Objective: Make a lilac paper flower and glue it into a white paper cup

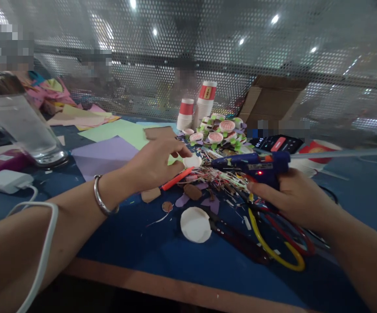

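Nearest, a large round white paper disc [194, 224] lies on the blue tabletop [132, 252]. Beyond, the right hand [301, 195] grips a dark-blue plastic glue gun [256, 164], tip just beside the small round white piece [192, 161] the left hand [151, 163] pinches. Behind stand red-and-white paper cups [205, 106].

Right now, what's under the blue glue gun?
Under the glue gun, which the right hand holds, there's a messy pile of thin scraps. The gun and hand cover part of the view, so I can't tell what's hidden there or whether the gun touches the pile.
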{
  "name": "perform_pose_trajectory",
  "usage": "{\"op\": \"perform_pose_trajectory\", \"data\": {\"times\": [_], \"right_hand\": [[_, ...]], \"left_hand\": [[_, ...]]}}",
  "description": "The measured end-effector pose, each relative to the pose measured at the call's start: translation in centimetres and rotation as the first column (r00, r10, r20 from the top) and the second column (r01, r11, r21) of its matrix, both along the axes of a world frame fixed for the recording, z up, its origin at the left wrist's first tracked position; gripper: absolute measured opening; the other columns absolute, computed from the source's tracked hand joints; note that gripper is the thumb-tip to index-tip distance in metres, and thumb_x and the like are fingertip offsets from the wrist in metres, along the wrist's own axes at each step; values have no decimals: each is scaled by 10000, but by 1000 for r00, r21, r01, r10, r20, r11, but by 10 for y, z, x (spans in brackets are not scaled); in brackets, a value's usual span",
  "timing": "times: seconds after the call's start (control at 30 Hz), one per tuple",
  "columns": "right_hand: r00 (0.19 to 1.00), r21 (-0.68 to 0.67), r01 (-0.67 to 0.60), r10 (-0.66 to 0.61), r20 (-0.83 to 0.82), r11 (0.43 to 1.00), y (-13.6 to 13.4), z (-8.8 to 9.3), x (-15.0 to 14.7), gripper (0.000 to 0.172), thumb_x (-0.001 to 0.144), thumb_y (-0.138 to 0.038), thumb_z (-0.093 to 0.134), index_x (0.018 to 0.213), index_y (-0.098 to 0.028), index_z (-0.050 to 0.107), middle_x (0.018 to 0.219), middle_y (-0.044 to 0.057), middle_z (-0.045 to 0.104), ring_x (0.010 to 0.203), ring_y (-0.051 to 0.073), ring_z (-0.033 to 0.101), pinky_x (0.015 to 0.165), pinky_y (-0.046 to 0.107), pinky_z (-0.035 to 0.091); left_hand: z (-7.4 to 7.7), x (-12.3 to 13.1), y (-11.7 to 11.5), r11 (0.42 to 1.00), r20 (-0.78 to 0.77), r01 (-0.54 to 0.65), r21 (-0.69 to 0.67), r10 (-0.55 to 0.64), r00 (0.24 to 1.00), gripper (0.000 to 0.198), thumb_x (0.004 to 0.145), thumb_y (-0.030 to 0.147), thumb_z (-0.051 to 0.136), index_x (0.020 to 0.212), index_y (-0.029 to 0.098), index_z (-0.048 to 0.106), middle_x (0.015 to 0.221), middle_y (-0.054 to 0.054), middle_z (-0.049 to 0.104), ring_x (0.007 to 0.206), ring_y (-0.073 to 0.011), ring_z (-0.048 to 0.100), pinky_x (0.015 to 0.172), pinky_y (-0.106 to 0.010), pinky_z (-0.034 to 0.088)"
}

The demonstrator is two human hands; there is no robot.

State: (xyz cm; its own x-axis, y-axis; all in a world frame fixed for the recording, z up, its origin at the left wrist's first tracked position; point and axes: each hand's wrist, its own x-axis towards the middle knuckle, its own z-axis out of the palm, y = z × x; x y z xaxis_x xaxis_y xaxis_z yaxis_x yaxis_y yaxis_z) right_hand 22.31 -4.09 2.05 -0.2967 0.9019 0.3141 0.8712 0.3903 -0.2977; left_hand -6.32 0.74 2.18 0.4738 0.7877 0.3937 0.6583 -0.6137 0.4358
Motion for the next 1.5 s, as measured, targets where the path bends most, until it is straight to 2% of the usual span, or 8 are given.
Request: {"op": "perform_pose_trajectory", "data": {"times": [0.23,0.4,0.53,0.83,0.97,1.13,1.33,1.5], "right_hand": [[998,-9,42,-43,-55,999,1,5,4,335,844,-442,523,927,-177,712,924,114,775,862,328,701,797,451,535],[974,-34,180,-183,-137,983,4,10,12,287,773,-482,633,791,-197,662,718,69,701,684,265,641,629,371,502],[900,-287,343,-401,-173,894,11,11,27,435,797,-538,665,544,-211,528,510,15,553,475,142,469,468,289,355],[865,-418,175,-342,-366,891,30,-4,61,376,861,-436,657,598,-178,579,572,35,590,499,115,488,476,255,386],[862,-403,195,-352,-365,894,35,-14,71,386,887,-478,624,647,-176,606,597,59,622,513,127,530,491,259,419],[895,-352,244,-350,-277,904,38,-24,79,472,906,-583,565,704,-173,683,586,64,634,470,133,517,434,265,369],[912,-170,394,-407,-49,903,40,-13,84,497,794,-594,703,503,-200,621,497,59,573,474,160,489,496,314,331],[900,-2,435,-435,-9,900,30,-2,60,379,839,-559,650,815,-186,711,773,117,709,651,215,597,581,339,387]], "left_hand": [[2,3,-9,986,-278,159,-47,-166,946,328,851,465,654,1048,203,671,1018,-52,709,935,-237,652,752,-328,453],[-3,13,-15,985,-347,174,-15,-168,923,448,791,533,732,1053,193,603,1057,-71,664,969,-262,621,742,-326,428],[-4,20,-20,989,-365,144,-34,-147,919,479,788,565,725,1048,189,580,1045,-89,659,935,-274,609,700,-331,405],[-5,21,-20,987,-339,91,-135,-132,931,356,798,443,684,1039,206,573,917,-64,702,804,-248,642,620,-310,388],[-1,21,-23,987,-330,87,-137,-128,935,232,803,372,644,951,205,581,878,-66,726,779,-244,672,595,-301,387],[3,15,-24,968,-270,59,-242,-126,954,200,895,408,553,878,217,609,615,20,677,482,-152,612,555,-280,381],[3,11,-19,989,-259,62,-133,-95,961,202,889,358,570,855,212,706,770,-19,733,664,-170,648,568,-274,354],[4,11,-15,990,-195,46,-131,-71,978,253,910,384,555,803,214,708,706,-6,714,628,-156,622,567,-273,367]]}}
